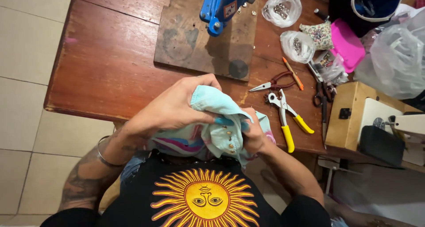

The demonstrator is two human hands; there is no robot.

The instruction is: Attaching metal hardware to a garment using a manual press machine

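While both hands are working at the bench edge, the scene is reading so:

Left hand [170,109]: its grip is closing over the top fold of the garment [212,134].
Garment: pale blue cloth with pink stripes and small metal studs [229,138], bunching between the hands above the lap; likely light, soft, floppy.
Best hold: probably pinching beside the studded strip.
Right hand [253,136]: its grip is pinching the same cloth.
Bench [110,67]: yellow-handled pliers [290,120] are lying near.
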